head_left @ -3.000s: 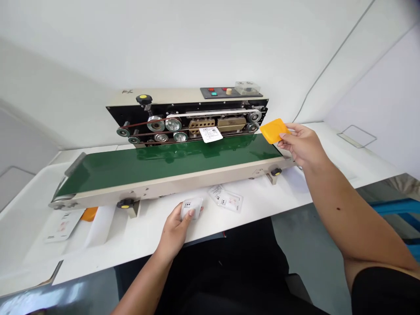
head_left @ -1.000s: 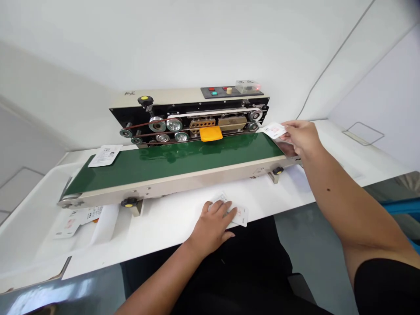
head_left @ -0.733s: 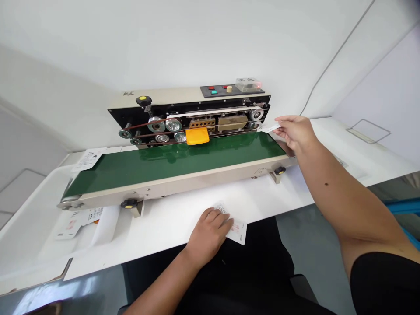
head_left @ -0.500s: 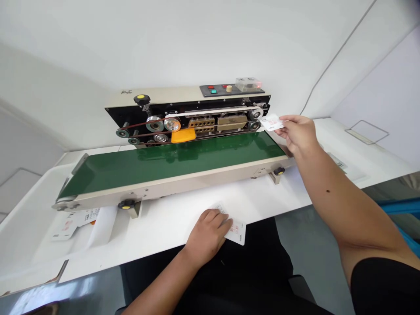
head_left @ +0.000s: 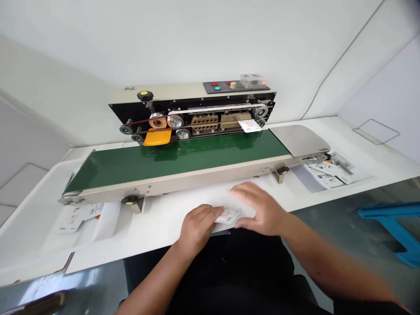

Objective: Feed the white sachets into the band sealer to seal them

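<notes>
At the table's front edge my left hand (head_left: 198, 227) is closed on a small white printed packet (head_left: 229, 216), its fingers over the packet's left end. My right hand (head_left: 260, 210) is slightly blurred, thumb and fingers apart, just right of that packet and holding nothing. Behind them stands a band sealing machine (head_left: 170, 95) with a green conveyor belt (head_left: 183, 158). Another white packet (head_left: 250, 126) has its upper edge in the sealer's right end, above the belt. An orange packet (head_left: 157, 137) hangs from the bands at the left end.
On the right, a clear tray (head_left: 305, 177) with several printed packets lies partly under a metal plate (head_left: 302, 139). A bin (head_left: 110, 218) with more packets is under the belt's left end. Black knobs (head_left: 131, 200) stick out in front. A blue stool (head_left: 393, 227) stands at right.
My right hand has let go of a white packet at the sealer's right end and come down to my left hand. That packet and the orange one have moved left along the machine.
</notes>
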Available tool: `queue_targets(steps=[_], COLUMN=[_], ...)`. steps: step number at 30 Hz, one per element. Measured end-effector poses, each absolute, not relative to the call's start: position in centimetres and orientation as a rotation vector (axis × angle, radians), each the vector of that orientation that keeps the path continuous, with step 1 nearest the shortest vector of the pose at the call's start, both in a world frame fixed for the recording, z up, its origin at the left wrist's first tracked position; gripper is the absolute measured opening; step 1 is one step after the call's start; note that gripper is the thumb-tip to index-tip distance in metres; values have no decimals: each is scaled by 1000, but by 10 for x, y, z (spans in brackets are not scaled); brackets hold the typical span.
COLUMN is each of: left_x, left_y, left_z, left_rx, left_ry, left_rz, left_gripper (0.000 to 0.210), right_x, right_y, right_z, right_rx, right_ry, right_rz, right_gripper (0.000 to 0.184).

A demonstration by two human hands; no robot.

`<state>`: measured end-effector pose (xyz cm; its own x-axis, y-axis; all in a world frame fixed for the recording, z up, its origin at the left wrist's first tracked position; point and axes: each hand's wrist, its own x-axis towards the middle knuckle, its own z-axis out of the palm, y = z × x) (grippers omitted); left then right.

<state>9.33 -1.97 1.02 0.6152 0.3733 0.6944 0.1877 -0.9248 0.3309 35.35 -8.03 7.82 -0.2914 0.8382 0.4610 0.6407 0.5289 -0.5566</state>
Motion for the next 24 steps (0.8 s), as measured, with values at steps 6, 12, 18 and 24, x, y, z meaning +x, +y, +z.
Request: queue_targets(steps=[6, 12, 18, 24], left_x=[95, 81, 77, 77], left_y=[-18, -11, -8, -5], left_z=[12, 13, 14, 10], left_rx=[2727, 2739, 2637, 2554], left_ry=[551, 689, 698, 793], left_rz=[1224, 1319, 1391, 1401], left_gripper=[33, 17, 10, 10], right_x=[347, 421, 480, 520], right_y=[-82, -54, -5, 21], right_z=[73, 121, 156, 144], right_rx=[-1398, -1405, -1364, -1656], right_ry=[-1819, -1125, -945, -1128], right_rz=[701, 685, 603, 131], right_gripper=[16, 39, 38, 24])
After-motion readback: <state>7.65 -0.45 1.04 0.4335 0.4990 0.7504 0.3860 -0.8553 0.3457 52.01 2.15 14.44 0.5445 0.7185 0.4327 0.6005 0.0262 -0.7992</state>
